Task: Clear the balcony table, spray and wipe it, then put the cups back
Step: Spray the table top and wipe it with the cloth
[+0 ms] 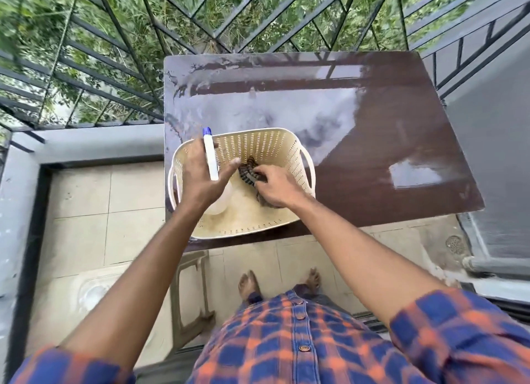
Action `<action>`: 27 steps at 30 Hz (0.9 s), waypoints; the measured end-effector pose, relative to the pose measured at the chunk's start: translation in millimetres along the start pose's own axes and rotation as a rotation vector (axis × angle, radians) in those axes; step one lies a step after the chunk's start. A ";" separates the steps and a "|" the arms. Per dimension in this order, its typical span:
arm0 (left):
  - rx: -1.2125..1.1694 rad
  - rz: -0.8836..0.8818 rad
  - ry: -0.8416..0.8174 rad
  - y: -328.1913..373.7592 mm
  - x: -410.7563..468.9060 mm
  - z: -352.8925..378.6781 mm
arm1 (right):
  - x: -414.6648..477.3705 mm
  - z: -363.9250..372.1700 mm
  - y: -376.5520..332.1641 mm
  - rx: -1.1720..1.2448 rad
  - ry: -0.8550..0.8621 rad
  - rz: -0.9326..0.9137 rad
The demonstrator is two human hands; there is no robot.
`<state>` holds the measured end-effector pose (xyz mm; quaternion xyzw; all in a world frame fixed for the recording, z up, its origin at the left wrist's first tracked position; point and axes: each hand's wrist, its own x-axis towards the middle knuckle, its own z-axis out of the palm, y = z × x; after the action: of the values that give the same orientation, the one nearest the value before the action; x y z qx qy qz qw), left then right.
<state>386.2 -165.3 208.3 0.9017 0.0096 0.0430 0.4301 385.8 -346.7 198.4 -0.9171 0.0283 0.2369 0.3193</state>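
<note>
A brown balcony table [387, 131] shines wet across its far left part. On its near left corner stands a cream perforated basket [269, 145]. My left hand [200, 177] holds a white spray bottle [210, 160] with a blue nozzle over the basket's left side. The bottle's clear body [219, 206] shows below my wrist. My right hand [275, 187] is inside the basket and pinches a dark striped cloth [248, 170]. No cups are visible.
Black metal railing [114, 77] with greenery behind runs along the table's far and left sides. A plastic stool [190, 292] stands under the table's near edge. A grey wall [493, 154] is on the right, with a floor drain [454, 244] below it.
</note>
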 end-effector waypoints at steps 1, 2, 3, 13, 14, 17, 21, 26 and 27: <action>0.031 -0.018 -0.043 -3.6 -0.7 0.6 | 3.2 5.5 6.3 -0.093 -0.071 -0.014; 0.067 -0.037 -0.089 -7.6 -1.2 1.2 | 5.5 11.4 12.7 -0.206 -0.157 -0.017; 0.099 -0.055 -0.133 -13.2 -2.5 2.4 | 6.7 17.0 17.7 -0.306 -0.229 -0.019; 0.151 -0.109 -0.221 -15.4 -31.6 -31.9 | 5.9 6.8 13.5 -0.316 -0.305 -0.035; 0.138 -0.083 -0.191 -10.9 -33.5 -39.0 | 2.1 2.1 10.2 -0.290 -0.303 -0.041; 0.281 0.014 -0.008 -9.6 -36.2 -56.7 | -14.5 -17.9 -1.3 -0.165 -0.167 -0.111; 0.270 -0.177 0.113 -21.8 -39.8 -63.3 | -31.8 -44.2 -4.8 -0.024 0.148 -0.232; -0.057 -0.654 -0.156 -35.9 -52.0 -59.0 | -29.5 -63.3 25.7 -0.044 0.519 -0.080; -0.128 -0.691 -0.162 -39.8 -54.1 -56.2 | -29.8 -64.8 31.0 -0.052 0.501 0.001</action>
<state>328.3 -99.6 208.9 0.8170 0.2770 -0.1757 0.4741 380.1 -413.1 238.4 -0.9551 0.1011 0.0032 0.2785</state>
